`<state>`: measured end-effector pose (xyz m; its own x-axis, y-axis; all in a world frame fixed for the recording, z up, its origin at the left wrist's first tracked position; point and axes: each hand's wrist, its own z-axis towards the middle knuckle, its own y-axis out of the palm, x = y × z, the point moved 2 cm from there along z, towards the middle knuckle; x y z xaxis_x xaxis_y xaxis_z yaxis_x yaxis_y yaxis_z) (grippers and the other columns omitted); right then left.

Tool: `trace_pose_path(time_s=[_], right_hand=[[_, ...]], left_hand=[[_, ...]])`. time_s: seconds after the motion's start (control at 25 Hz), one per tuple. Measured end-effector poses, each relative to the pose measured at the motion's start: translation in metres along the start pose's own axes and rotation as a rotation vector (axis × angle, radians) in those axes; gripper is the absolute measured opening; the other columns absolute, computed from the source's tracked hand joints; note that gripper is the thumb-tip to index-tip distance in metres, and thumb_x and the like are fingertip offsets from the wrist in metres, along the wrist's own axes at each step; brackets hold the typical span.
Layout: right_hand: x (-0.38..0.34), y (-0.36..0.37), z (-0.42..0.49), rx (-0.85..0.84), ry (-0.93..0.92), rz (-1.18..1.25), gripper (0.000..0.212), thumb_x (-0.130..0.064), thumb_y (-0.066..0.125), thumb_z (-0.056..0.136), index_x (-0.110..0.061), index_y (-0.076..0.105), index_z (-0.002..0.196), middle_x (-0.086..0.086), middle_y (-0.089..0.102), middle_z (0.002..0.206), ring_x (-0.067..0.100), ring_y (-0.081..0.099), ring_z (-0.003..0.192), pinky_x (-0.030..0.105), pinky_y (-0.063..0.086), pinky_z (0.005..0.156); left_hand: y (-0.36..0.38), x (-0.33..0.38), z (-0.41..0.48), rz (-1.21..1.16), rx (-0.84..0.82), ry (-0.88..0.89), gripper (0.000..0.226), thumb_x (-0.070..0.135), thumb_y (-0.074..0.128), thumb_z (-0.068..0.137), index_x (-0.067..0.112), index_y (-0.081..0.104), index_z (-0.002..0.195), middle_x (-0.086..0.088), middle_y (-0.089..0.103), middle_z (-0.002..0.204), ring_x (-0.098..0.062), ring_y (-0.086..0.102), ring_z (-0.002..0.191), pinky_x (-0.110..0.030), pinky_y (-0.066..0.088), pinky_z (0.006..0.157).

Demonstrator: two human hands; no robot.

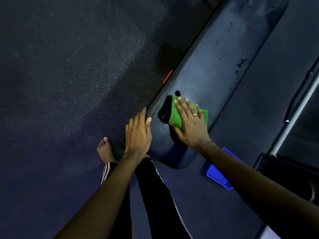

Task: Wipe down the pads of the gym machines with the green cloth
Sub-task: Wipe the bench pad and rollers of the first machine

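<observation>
A long dark bench pad runs diagonally from the lower middle to the upper right. The green cloth lies flat on its near end. My right hand presses on the cloth with straight, spread fingers and covers most of it. My left hand rests on the pad's left edge, fingers along the side and thumb on top. Small dark specks dot the pad's far right side.
Dark speckled rubber floor lies to the left. My bare foot and striped trouser legs stand below the pad. A blue object sits on the floor under my right forearm. A machine frame with a pale rail stands at right.
</observation>
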<state>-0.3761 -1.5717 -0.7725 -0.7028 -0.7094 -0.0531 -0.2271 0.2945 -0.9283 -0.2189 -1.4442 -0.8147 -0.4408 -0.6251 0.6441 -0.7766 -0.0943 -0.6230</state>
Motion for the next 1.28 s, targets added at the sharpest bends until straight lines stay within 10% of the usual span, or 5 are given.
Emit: trace_pose_path(time_s=[0.28,0.68,0.88,1.12,1.28], right_hand=[[0.057,0.009,-0.019,0.173,0.695,0.233,0.075,-0.051,0.049,0.096,-0.016,0.025,0.158,0.001,0.026,0.165,0.025,0.025,0.151,0.051,0.024,0.120],[0.101,0.004,0.004,0.219,0.894,0.454,0.075,-0.044,0.052,0.095,-0.019,0.022,0.159,-0.003,0.020,0.166,0.022,0.019,0.153,0.053,0.023,0.120],[0.074,0.022,-0.052,0.062,0.368,0.267,0.084,-0.037,0.060,0.089,-0.022,0.018,0.160,-0.004,0.013,0.168,0.021,0.012,0.154,0.054,0.019,0.122],[0.140,0.006,0.011,0.274,0.881,0.619,0.073,-0.042,0.052,0.097,-0.020,0.020,0.159,-0.004,0.016,0.167,0.021,0.015,0.154,0.056,0.020,0.122],[0.111,0.012,-0.020,0.080,0.385,0.293,0.083,-0.038,0.059,0.092,-0.020,0.016,0.160,-0.003,0.010,0.168,0.022,0.009,0.155,0.051,0.011,0.123]], left_hand=[[0.009,0.045,0.044,0.130,0.029,0.039,0.053,0.041,0.030,0.108,0.014,0.033,0.154,-0.013,0.052,0.145,-0.035,0.048,0.126,-0.051,0.035,0.102],[0.033,0.081,0.076,0.342,0.152,0.045,0.064,0.052,0.024,0.106,0.014,0.028,0.157,-0.018,0.054,0.136,-0.037,0.054,0.118,-0.051,0.039,0.098],[0.031,0.087,0.074,0.318,0.159,0.029,0.062,0.050,0.028,0.106,0.013,0.030,0.155,-0.020,0.054,0.136,-0.041,0.054,0.118,-0.054,0.039,0.098],[0.034,0.084,0.076,0.329,0.187,0.021,0.062,0.049,0.030,0.106,0.010,0.033,0.154,-0.020,0.054,0.136,-0.041,0.054,0.119,-0.054,0.043,0.097],[0.034,0.088,0.074,0.311,0.190,0.011,0.061,0.047,0.033,0.106,0.008,0.034,0.153,-0.022,0.053,0.136,-0.041,0.054,0.118,-0.054,0.043,0.096]])
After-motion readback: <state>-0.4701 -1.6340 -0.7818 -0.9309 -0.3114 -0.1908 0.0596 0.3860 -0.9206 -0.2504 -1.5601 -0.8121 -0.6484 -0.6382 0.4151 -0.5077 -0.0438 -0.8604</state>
